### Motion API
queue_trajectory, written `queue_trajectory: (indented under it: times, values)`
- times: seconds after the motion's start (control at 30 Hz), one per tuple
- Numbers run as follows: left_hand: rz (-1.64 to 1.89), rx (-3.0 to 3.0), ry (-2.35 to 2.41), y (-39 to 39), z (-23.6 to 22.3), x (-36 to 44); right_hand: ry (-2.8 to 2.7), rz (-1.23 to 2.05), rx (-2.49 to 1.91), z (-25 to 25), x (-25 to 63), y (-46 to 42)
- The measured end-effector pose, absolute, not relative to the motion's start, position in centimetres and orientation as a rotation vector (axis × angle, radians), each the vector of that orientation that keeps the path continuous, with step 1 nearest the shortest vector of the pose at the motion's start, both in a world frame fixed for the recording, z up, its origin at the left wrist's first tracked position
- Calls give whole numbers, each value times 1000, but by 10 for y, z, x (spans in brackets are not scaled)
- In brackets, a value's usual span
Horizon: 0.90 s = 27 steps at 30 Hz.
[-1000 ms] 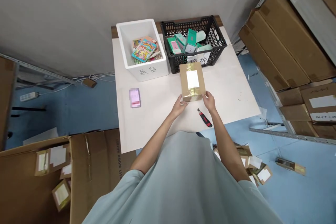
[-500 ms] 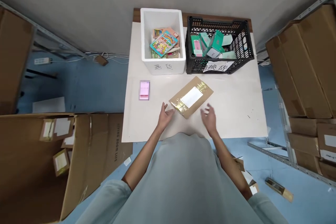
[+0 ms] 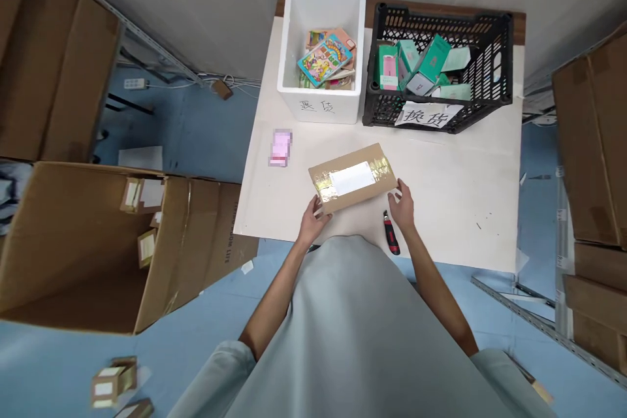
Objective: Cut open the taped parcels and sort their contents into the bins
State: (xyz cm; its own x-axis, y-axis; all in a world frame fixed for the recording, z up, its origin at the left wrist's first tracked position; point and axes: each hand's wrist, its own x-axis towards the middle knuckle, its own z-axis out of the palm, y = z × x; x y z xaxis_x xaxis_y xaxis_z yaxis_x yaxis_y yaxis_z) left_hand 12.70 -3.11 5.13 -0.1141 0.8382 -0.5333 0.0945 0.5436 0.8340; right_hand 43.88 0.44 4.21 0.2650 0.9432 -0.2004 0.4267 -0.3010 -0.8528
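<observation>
A flat cardboard parcel (image 3: 337, 163) with a white label and shiny clear tape at both ends is between my hands, its near side showing. My left hand (image 3: 312, 221) grips the near left corner, thumb below and fingers at the end. The right-hand corner is pinched by my right hand (image 3: 402, 208). Just left of my right wrist lies a red and black utility knife (image 3: 390, 235) on the white tabletop. Whether the parcel is lifted off the table I cannot tell.
Behind stand a white foam box (image 3: 318, 104) holding booklets and a black plastic crate (image 3: 369, 98) with green boxes. A pixelated pink item (image 3: 281, 147) lies at left on the table (image 3: 465, 209). A large open carton (image 3: 73, 228) with parcels stands at the left; stacked cartons (image 3: 588, 157) are at right.
Both hands have closed on the parcel, which has turned to lie more nearly level across my view. The utility knife now shows near the table's front edge. The camera view has shifted.
</observation>
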Motion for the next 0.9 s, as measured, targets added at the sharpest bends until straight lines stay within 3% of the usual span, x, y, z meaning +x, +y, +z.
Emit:
queue_trajectory:
  times: [0.23,0.43,0.67,0.9]
  values:
    - [759,826,1749,-57,72,99,-1229,1186,-1878,79,417,-97]
    - [836,820,1768,-63,92,96,-1275,1186,-1819,107,429,-102]
    - [704,884,1773,-28,77,110,-1342,1344,-1773,62,446,-65]
    - [688,713,1821,-72,64,79,-1252,1494,-1867,32,455,-108]
